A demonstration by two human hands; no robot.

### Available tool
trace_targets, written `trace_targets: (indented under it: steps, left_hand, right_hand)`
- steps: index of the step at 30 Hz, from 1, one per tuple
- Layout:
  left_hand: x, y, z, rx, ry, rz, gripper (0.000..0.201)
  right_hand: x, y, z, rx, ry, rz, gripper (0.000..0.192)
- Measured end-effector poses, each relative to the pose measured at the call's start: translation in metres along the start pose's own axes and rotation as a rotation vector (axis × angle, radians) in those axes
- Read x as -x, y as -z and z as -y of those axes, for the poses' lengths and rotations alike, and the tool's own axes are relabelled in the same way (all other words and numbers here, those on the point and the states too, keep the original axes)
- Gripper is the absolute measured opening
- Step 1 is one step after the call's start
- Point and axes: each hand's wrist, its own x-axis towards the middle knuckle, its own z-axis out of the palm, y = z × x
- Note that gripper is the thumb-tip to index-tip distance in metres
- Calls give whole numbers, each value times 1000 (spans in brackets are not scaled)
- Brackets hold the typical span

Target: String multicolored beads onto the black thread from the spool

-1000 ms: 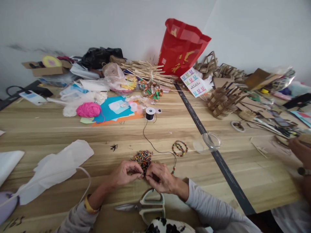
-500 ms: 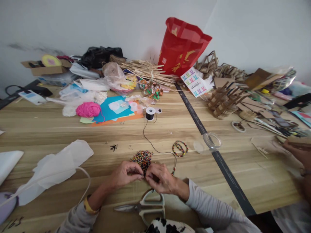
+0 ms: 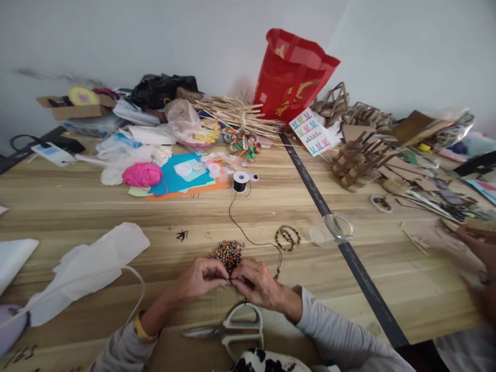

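Toward the tabletop's (image 3: 77, 206) near edge, I see the left hand (image 3: 199, 279) and right hand (image 3: 259, 284) almost tip to tip, thumbs and forefingers nearly closed (what they pinch, I cannot tell), just before loose beads (image 3: 225, 252); black cord (image 3: 241, 226) curves beside them.

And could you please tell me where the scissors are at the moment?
In the head view, the scissors lie on the table near the bottom edge, slightly left of centre, below the right hand and the bead pile.
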Motion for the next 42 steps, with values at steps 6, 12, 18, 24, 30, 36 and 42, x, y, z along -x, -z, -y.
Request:
trace_targets:
  steps: [6, 12, 18, 24, 30, 36, 42]
  left_hand:
    - [0, 1, -1, -22, -15, 6, 16]
    - [0, 1, -1, -7, -3, -6, 17]
    - [0, 2, -3, 2, -1, -22, 15]
    - [1, 1, -4, -12, -14, -31, 15]
    - [1, 0, -5, -9, -25, -26, 14]
    - [0, 1, -4, -12, -15, -29, 14]
    - [0, 1, -5, -18, -27, -2, 16]
  right_hand:
    - [0, 1, 2, 3, 2, 17, 9]
    - [1, 0, 1, -15, -3, 19, 8]
    - [1, 2, 1, -16, -20, 35, 10]
    - [0, 2, 1, -16, -12, 33, 11]
    - [1, 1, 1, -20, -24, 36, 10]
    - [1, 2, 1, -13, -30, 46, 8]
    - [1, 0, 2, -14, -20, 40, 9]
